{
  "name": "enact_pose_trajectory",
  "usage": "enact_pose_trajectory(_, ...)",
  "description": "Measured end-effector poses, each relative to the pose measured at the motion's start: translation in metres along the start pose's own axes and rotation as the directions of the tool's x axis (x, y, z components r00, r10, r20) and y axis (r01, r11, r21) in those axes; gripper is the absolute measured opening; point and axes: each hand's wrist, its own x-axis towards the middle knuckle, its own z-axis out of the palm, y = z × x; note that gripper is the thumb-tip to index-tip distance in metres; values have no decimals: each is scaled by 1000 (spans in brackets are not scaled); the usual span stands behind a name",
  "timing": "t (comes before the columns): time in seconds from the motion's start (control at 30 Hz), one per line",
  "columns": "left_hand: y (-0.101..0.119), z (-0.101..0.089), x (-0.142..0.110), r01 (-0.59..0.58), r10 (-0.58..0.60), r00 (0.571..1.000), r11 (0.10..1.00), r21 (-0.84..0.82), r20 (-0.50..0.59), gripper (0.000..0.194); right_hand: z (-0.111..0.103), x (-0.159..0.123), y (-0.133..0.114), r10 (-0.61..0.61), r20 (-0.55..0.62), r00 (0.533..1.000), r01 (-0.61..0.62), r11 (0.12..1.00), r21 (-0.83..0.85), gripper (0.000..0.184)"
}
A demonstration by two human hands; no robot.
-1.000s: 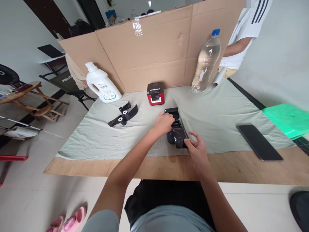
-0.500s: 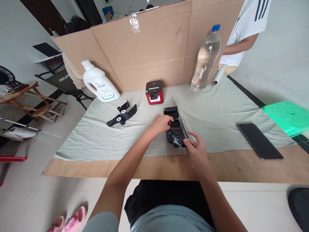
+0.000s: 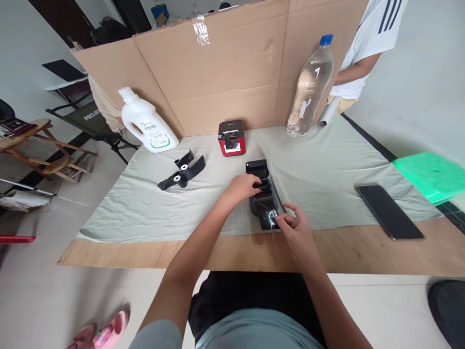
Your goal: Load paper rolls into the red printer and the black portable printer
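Black device (image 3: 253,207) lies on cloth (image 3: 319,194), nearer the person than the red-and-black box (image 3: 236,129) and a bit right of it, flap (image 3: 256,166) open at far end. Left arm stretched out, forearm slanting forward and rightward; left hand (image 3: 242,188) palm down below the box, fingers bent over the device's middle, fingertips hidden, can't tell if gripping. Right forearm rises from lower right, slanting left; right hand (image 3: 296,230) well nearer the person than the box and right of it, thumb and a finger pinched on near right corner of shiny black strip (image 3: 266,213), another finger out loose. Black rolls (image 3: 181,177) left of box, nearer the person.
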Motion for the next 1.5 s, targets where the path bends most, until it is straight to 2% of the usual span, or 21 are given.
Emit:
enact_pose_trajectory(0.07, 4, 1, 2, -3, 4, 1000, 998, 63, -14, 28, -1, 1, 1, 0, 4, 1000, 0, 1000, 1, 45)
enact_pose_trajectory(0.2, 12, 6, -2, 2, 27, 991, 977, 212, -134, 20, 1, 5, -1, -4, 12, 1000, 4, 1000, 14, 47)
enact_pose_trajectory(0.33, 13, 14, -7, -20, 79, 964, 973, 230, -252, 9, 5, 7, -7, -1, 23, 1000, 1, 1000, 9, 49)
enact_pose_trajectory(0.4, 8, 17, -7, 8, 40, 941, 990, 141, -335, 7, 5, 7, -9, -3, 25, 1000, 2, 1000, 9, 49)
enact_pose_trajectory(0.43, 5, 18, -6, 33, -5, 914, 997, 64, -405, 10, 5, 6, -9, -4, 25, 1000, 4, 1000, 10, 49)
enact_pose_trajectory(0.5, -4, 22, -2, 52, -119, 829, 989, -137, -546, 21, 4, 6, -7, -5, 33, 999, 5, 1000, 15, 49)
enact_pose_trajectory(0.53, -9, 24, 1, 29, -171, 797, 969, -246, -579, 27, 4, 6, -5, -6, 36, 999, 5, 1000, 21, 49)
enact_pose_trajectory(0.57, -14, 26, 3, -13, -205, 789, 937, -349, -579, 33, 3, 7, -3, -10, 37, 999, 9, 1000, 29, 49)
enact_pose_trajectory(0.6, -18, 29, 4, -60, -220, 801, 895, -441, -556, 36, 3, 7, -1, -15, 36, 999, 14, 999, 37, 49)
enact_pose_trajectory(0.7, -26, 36, 1, -174, -196, 843, 782, -599, -500, 30, 0, 10, 8, -39, 30, 999, 38, 998, 43, 48)
enact_pose_trajectory(0.87, -24, 38, -26, -325, -4, 845, 791, -519, -534, 14, -3, 8, 14, -81, 30, 996, 81, 997, 5, 47)
enact_pose_trajectory(0.97, -22, 39, -39, -298, 19, 877, 804, -515, -480, 8, -5, 5, 7, -68, 34, 997, 71, 993, -96, 44)
enact_pose_trajectory(1.07, -23, 47, -40, -240, -39, 907, 771, -590, -420, 9, -10, 15, -9, -98, -13, 995, 91, 957, -274, 36)
enact_pose_trajectory(1.13, -25, 54, -37, -226, -86, 916, 695, -683, -391, 19, -14, 33, -22, -150, -40, 988, 125, 919, -374, 34)
enact_pose_trajectory(1.2, -27, 60, -32, -198, -135, 934, 574, -795, -330, 36, -16, 59, -32, -179, -26, 984, 151, 892, -427, 36)
enact_pose_trajectory(1.3, -29, 66, -28, -108, -188, 961, 419, -902, -202, 52, -14, 100, -38, -90, 48, 995, 102, 887, -451, 46)
enact_pose_trajectory(1.4, -28, 67, -27, -68, -189, 970, 388, -919, -151, 55, -5, 123, -32, 67, 147, 987, -3, 917, -398, 53)
enact_pose_trajectory(1.5, -26, 66, -28, -73, -176, 973, 373, -925, -148, 53, 2, 124, -26, 76, 168, 983, -16, 944, -331, 53)
